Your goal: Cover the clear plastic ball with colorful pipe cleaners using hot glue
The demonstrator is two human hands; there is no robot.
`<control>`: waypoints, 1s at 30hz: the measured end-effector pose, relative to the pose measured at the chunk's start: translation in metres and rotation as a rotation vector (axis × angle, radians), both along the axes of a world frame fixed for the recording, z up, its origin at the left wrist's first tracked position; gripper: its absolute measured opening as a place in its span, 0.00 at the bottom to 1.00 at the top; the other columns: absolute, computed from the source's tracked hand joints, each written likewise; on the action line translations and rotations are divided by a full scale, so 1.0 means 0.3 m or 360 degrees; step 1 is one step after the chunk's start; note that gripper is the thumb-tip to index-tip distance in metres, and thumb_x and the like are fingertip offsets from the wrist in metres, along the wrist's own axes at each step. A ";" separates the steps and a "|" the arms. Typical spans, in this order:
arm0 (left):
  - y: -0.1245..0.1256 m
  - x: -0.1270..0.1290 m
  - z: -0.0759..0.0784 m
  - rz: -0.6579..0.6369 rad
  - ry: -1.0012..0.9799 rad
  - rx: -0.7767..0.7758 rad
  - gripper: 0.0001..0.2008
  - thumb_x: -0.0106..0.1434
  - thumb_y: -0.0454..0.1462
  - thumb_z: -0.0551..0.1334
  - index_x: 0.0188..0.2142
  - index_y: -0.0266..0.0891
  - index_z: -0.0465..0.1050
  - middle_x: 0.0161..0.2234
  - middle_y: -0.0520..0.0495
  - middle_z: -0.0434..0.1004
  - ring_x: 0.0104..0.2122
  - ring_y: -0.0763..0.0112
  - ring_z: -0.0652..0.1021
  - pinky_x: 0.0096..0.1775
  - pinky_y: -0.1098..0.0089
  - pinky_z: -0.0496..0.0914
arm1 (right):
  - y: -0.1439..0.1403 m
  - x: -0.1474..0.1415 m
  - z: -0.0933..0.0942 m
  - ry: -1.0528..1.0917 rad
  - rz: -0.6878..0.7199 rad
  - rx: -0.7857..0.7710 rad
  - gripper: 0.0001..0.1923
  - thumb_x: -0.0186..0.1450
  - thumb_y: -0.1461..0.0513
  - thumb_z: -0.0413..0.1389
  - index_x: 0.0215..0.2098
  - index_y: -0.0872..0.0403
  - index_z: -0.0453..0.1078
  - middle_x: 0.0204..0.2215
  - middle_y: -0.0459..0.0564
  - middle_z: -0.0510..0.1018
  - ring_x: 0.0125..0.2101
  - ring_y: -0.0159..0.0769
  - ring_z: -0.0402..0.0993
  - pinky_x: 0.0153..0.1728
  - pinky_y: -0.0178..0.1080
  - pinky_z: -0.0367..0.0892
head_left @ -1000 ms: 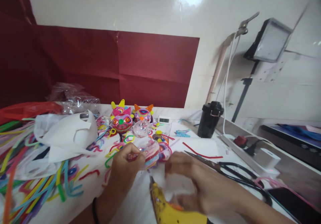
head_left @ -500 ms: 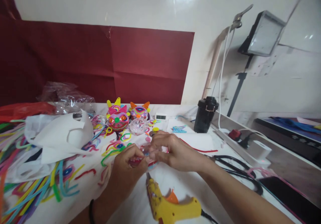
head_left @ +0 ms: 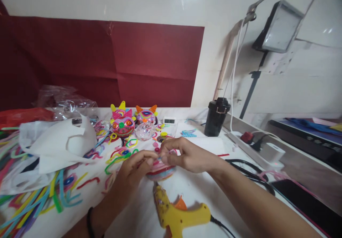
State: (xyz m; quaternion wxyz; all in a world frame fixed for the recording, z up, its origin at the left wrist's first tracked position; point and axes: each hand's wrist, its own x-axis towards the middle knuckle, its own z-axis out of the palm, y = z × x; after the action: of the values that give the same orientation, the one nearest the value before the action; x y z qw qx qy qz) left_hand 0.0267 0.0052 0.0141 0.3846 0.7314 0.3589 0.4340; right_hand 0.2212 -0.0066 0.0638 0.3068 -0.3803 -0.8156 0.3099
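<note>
Underneath everything lies a white tabletop (head_left: 139, 216), pushed against a glossy white wall with a dark red paper sheet (head_left: 107, 60) taped across it. Loose pipe cleaners (head_left: 40, 199) in many colours sprawl over the left side, beside a crumpled white plastic bag (head_left: 56, 142). Further back stand two finished pipe-cleaner faces (head_left: 123, 124) with little horns, a clear faceted ball (head_left: 145, 130) and a small digital timer (head_left: 169, 120). A black cup (head_left: 216, 116) sits to the right, with a power strip (head_left: 251, 143) behind it and a lamp panel on a stand (head_left: 280, 28) above.

Near the table's middle, both hands meet over a small dome wrapped in pipe-cleaner bands (head_left: 159, 169) — it rests low on the table, flat side down, rounded top up, its width running left to right. The left hand (head_left: 133, 172) has fingertips pinched together at the dome's top left edge; the right hand (head_left: 184, 156) pinches a thin strand at the same spot. A yellow glue gun (head_left: 179, 215) lies just in front, nozzle pointing toward the dome — its long axis slants from lower right to upper left.
</note>
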 end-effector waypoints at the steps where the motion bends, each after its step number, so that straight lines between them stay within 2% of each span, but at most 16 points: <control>1: 0.000 0.001 0.001 -0.0002 -0.0019 -0.0050 0.09 0.60 0.41 0.56 0.32 0.42 0.73 0.29 0.52 0.73 0.31 0.68 0.70 0.33 0.72 0.62 | 0.004 0.004 -0.002 0.0021 0.0015 -0.0020 0.05 0.61 0.66 0.54 0.27 0.58 0.69 0.28 0.47 0.72 0.32 0.34 0.66 0.38 0.37 0.62; 5: 0.005 0.004 -0.004 -0.0026 -0.0028 -0.0185 0.11 0.58 0.43 0.58 0.24 0.40 0.68 0.22 0.55 0.64 0.25 0.71 0.65 0.28 0.72 0.58 | 0.015 0.014 -0.006 0.0088 0.0041 -0.0084 0.07 0.61 0.63 0.55 0.28 0.58 0.70 0.27 0.48 0.72 0.31 0.34 0.66 0.36 0.37 0.62; 8: 0.005 0.008 -0.011 -0.0018 -0.0077 -0.0235 0.11 0.57 0.43 0.58 0.23 0.40 0.66 0.22 0.55 0.61 0.25 0.72 0.63 0.27 0.72 0.58 | 0.020 0.018 -0.007 0.0082 0.0056 -0.0099 0.10 0.62 0.59 0.55 0.28 0.59 0.71 0.27 0.48 0.72 0.30 0.33 0.65 0.35 0.37 0.62; 12: -0.001 0.012 -0.016 -0.0042 -0.0163 -0.0317 0.11 0.58 0.42 0.58 0.23 0.39 0.66 0.23 0.55 0.63 0.27 0.72 0.64 0.30 0.72 0.60 | 0.024 0.037 -0.003 0.0062 0.0121 -0.0086 0.14 0.63 0.56 0.55 0.34 0.60 0.74 0.30 0.50 0.74 0.31 0.34 0.67 0.36 0.38 0.63; 17: -0.003 0.015 -0.018 -0.0071 -0.0305 -0.0404 0.10 0.57 0.42 0.60 0.24 0.40 0.67 0.23 0.55 0.66 0.26 0.71 0.66 0.30 0.72 0.62 | 0.020 0.072 0.005 0.0037 0.0189 -0.0059 0.12 0.64 0.60 0.56 0.42 0.58 0.75 0.38 0.52 0.77 0.39 0.37 0.71 0.41 0.39 0.64; 21: -0.001 0.019 -0.014 -0.0082 -0.0403 -0.0496 0.09 0.55 0.41 0.62 0.23 0.40 0.68 0.22 0.54 0.67 0.26 0.70 0.67 0.30 0.71 0.63 | 0.012 0.075 0.008 0.0002 0.0190 -0.0014 0.14 0.62 0.62 0.58 0.45 0.56 0.75 0.41 0.52 0.78 0.42 0.38 0.71 0.44 0.40 0.64; 24: 0.000 0.021 -0.012 -0.0041 -0.0406 -0.0464 0.09 0.54 0.40 0.62 0.22 0.40 0.68 0.22 0.54 0.66 0.25 0.71 0.67 0.29 0.71 0.63 | 0.013 0.066 0.003 -0.0029 0.0166 0.0010 0.15 0.59 0.64 0.60 0.45 0.58 0.75 0.40 0.53 0.78 0.40 0.39 0.72 0.42 0.40 0.65; 27: 0.002 0.018 -0.011 -0.0050 -0.0330 -0.0389 0.08 0.55 0.40 0.60 0.21 0.41 0.68 0.22 0.53 0.68 0.26 0.69 0.69 0.29 0.70 0.64 | 0.020 0.056 -0.007 0.0018 0.0110 -0.0077 0.13 0.60 0.65 0.58 0.42 0.61 0.75 0.35 0.53 0.78 0.35 0.37 0.72 0.38 0.38 0.67; 30: 0.003 0.015 -0.011 -0.0038 -0.0222 -0.0376 0.07 0.57 0.41 0.59 0.28 0.41 0.72 0.26 0.52 0.73 0.29 0.66 0.72 0.31 0.69 0.65 | 0.021 0.043 -0.011 0.0052 0.0081 -0.0152 0.13 0.59 0.65 0.59 0.42 0.60 0.74 0.34 0.51 0.77 0.33 0.35 0.71 0.36 0.37 0.67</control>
State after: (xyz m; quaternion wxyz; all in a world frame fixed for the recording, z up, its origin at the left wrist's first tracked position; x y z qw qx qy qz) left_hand 0.0312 0.0060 0.0109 0.4972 0.6533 0.3713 0.4339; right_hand 0.2340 -0.0002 0.0604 0.2936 -0.3685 -0.8042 0.3622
